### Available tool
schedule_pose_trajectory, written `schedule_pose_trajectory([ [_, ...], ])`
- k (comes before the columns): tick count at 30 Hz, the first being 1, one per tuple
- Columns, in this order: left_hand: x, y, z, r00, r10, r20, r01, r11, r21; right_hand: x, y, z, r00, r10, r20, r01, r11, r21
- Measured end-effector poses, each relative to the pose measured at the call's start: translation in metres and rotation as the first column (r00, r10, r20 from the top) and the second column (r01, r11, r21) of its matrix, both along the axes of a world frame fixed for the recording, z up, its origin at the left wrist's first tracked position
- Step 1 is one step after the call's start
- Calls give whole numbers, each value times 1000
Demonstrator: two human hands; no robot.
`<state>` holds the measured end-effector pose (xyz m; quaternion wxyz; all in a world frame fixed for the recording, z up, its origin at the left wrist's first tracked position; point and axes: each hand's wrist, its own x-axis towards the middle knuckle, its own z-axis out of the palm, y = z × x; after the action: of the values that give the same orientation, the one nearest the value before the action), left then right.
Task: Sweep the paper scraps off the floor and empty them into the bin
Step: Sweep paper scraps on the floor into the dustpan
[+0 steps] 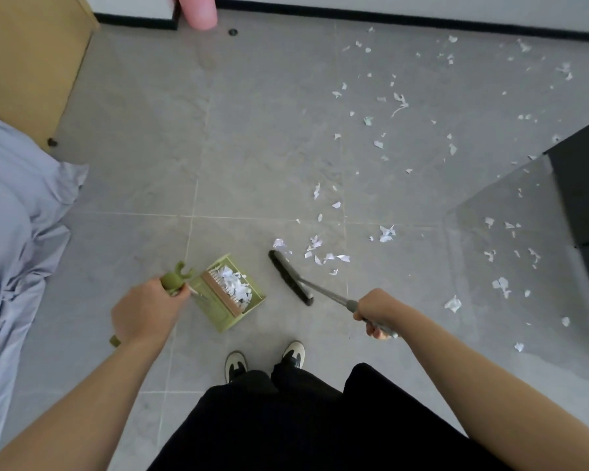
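L hand [147, 309] grips green plastic dustpan [230, 294] w/ scraps [235, 285]; R hand [376, 312] grips metal broom handle [327, 295].

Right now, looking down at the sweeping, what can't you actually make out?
- Pink object, head view: its top is cut off by the upper edge, so it may or may not be the bin.
- Dustpan: its floor is hidden under paper scraps.
- Broom: the right hand covers part of the handle.

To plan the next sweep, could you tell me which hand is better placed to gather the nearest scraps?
The right hand: it grips the broom, whose head lies beside the nearest scraps. The left hand holds the dustpan.
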<state>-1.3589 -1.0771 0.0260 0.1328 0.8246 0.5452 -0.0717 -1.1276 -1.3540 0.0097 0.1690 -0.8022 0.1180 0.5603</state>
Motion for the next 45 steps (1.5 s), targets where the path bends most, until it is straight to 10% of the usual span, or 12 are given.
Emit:
schedule_pose_trajectory([
  [45,107,149,-10,981,-192,17,192,981,-22,101,195,0,951,-281,-130,298,945,137],
])
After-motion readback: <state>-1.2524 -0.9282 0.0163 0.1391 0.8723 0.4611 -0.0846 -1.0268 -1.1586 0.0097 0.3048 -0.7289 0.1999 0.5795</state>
